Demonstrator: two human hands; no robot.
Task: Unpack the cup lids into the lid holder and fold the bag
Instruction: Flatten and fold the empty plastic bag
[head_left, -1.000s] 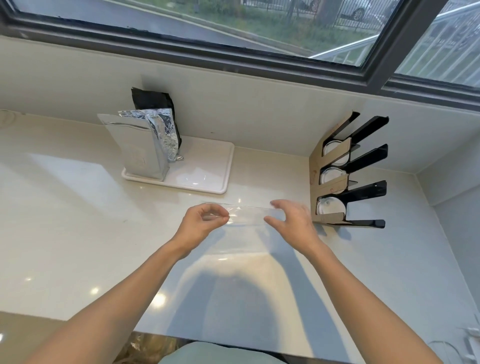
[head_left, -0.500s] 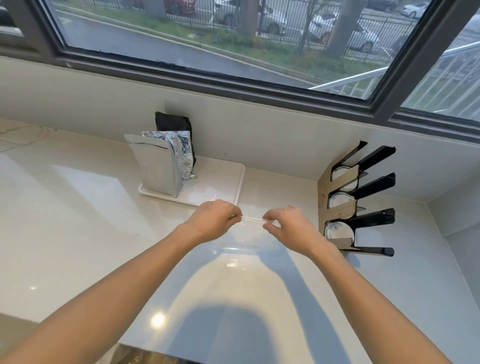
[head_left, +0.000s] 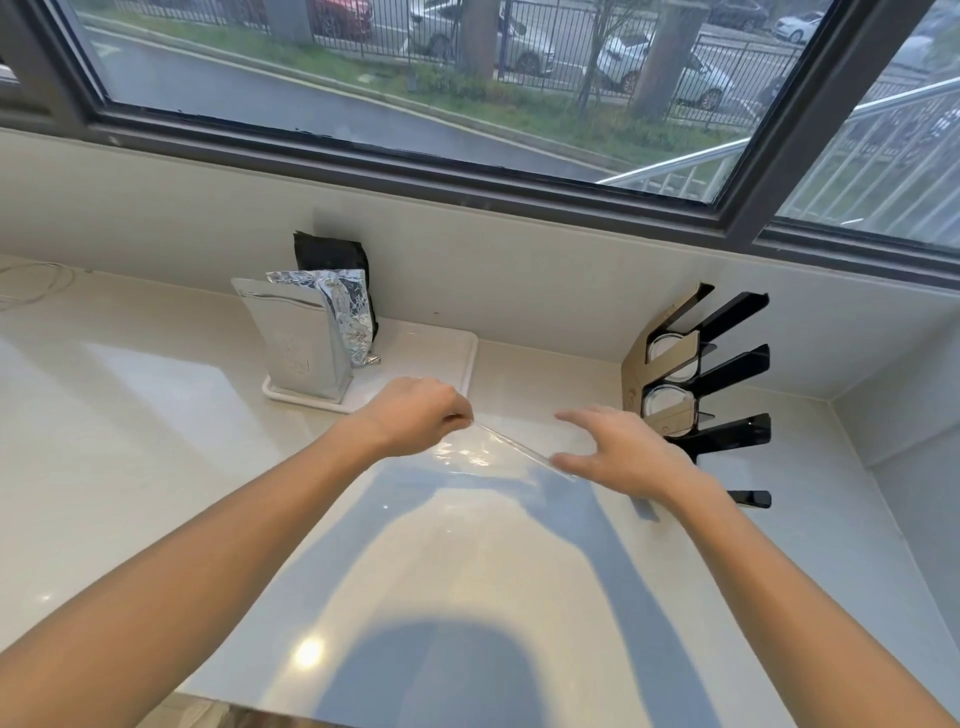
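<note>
A clear plastic bag lies flat on the pale counter between my hands. My left hand pinches the bag's left end, lifting a folded edge that runs down to the right. My right hand hovers with fingers spread at the bag's right end, its thumb close to the fold; I cannot tell if it touches. The lid holder, black with a brown cardboard side, stands at the right against the wall. Clear cup lids sit in its slots.
A white tray at the back holds silver foil pouches and a black pouch. A white cable lies at the far left. The wall and window sill run behind; a side wall closes the right corner.
My right hand has let go of the bag's edge and spread open. The left hand still pinches its end, and the fold now slants down to the right. The view has tilted up.
</note>
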